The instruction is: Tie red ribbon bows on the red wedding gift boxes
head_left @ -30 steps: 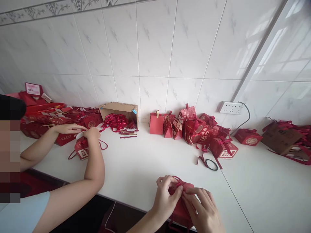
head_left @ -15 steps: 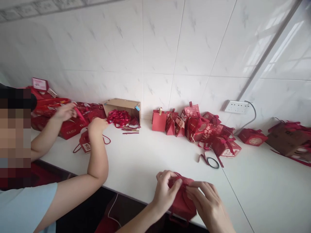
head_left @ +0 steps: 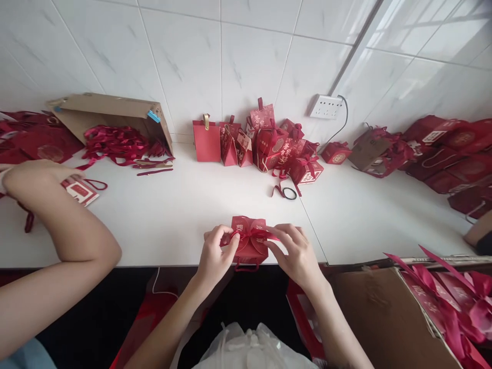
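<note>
One red gift box (head_left: 249,252) sits at the front edge of a white desk (head_left: 184,220), directly before the person wearing the camera, its folded top crossed by a red ribbon (head_left: 251,233) gathered in the middle. The left hand (head_left: 218,252) pinches the ribbon at the box's left side, thumb against forefinger. The right hand (head_left: 295,250) is bent around the ribbon's opposite stretch, thumb and forefinger a little apart; whether its fingers are closed on the ribbon cannot be told. A red cord handle (head_left: 247,267) loops from the box's near side, over the desk's edge.

Farther back, a red paper bag (head_left: 207,143) stands near the tiled wall (head_left: 192,61), beside a cluster of decorated red boxes (head_left: 269,146). A black ring (head_left: 289,193) lies in front of them, next to a loose strip of ribbon. On the left, a cardboard box (head_left: 115,105) rests on its side with a blue clip (head_left: 154,116) on its rim and a heap of red ribbons (head_left: 115,143) at its mouth. A co-worker's arm (head_left: 84,243) reaches over the desk nearby. At lower right, a brown carton (head_left: 376,312) holds more ribboned red packages (head_left: 446,292).
</note>
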The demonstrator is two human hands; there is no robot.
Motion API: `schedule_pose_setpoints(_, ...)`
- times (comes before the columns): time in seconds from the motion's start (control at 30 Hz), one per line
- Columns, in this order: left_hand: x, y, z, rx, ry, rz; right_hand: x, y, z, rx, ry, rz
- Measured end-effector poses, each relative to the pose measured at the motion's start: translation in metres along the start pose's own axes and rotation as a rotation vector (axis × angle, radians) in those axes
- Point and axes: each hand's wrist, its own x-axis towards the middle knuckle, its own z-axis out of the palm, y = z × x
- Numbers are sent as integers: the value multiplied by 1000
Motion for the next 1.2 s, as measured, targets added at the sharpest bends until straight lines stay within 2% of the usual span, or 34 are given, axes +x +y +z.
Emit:
schedule_pose_setpoints(0.07, -2, 2, 0, 33, -5, 9, -2, -8, 2, 113, -30, 233)
schedule_pose_setpoints(0.13, -4, 3, 1, 73, 1, 68, -3, -16, 6, 201, -84, 398)
schedule_pose_setpoints(0.27, -7, 3, 2, 162, 33, 215, 2, -23, 13, 257, -137, 581)
schedule_pose_setpoints(0.37, -9, 2, 3, 198, 27, 275, 9, -24, 16, 314, -177, 682)
schedule_pose_setpoints(0.5, -9, 2, 4, 152, 6, 268, 15, -22, 18, 444, -223, 735)
schedule_pose_setpoints(0.63, -1, -2, 2, 79, -40, 203, 14, -17, 21, 584, -238, 706)
schedule_pose_setpoints(0.73, 4, -7, -1, 3, -67, 129, 12, -12, 22, 668, -222, 686)
schedule_pose_setpoints(0.9, 7, -15, 0, -74, -127, -76, 6, -5, 25, 762, -213, 707)
schedule_pose_setpoints(1.03, 5, -15, 3, -255, -182, -191, 3, 2, 30, 872, -199, 738)
schedule_pose_setpoints(1.2, 2, -16, 9, -400, -139, -257, 1, 8, 36, 1071, -179, 751)
